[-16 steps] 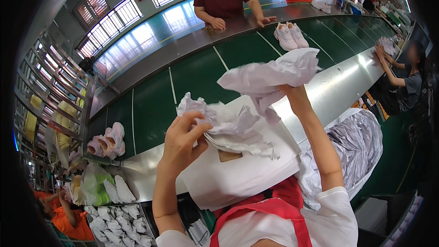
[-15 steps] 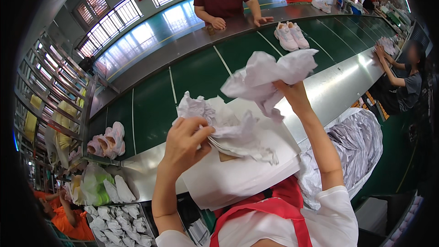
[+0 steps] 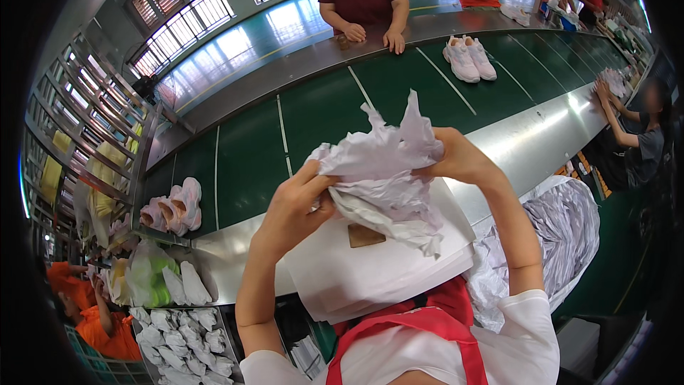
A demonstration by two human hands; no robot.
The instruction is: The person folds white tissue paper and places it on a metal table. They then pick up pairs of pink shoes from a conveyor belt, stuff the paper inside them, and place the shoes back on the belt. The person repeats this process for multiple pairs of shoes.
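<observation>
Crumpled white tissue paper (image 3: pixel 385 164) is held up between my hands, above a stack of flat white paper sheets (image 3: pixel 385 278). On its left edge, my left hand (image 3: pixel 296 203) pinches the paper between thumb and fingers. My right hand (image 3: pixel 459 155) grips the other side, its fingertips partly hidden behind the folds. The tissue's lower edge hangs loose and ragged over the stack. Just below it, a small brown piece (image 3: pixel 367 236) lies on the top sheet.
Beyond the metal ledge (image 3: pixel 235 246) runs a green conveyor belt (image 3: pixel 246 164) carrying pale pink sneakers (image 3: pixel 469 59). More sneakers (image 3: pixel 173 208) sit at left. Wadded paper bundles (image 3: pixel 185 342) fill a lower-left bin; a large bag of paper (image 3: pixel 563 232) stands right. Co-workers line the belt.
My right hand has brought its tissue paper left and down against the paper in my left hand. The sneakers appear shifted slightly right, as does the whole view.
</observation>
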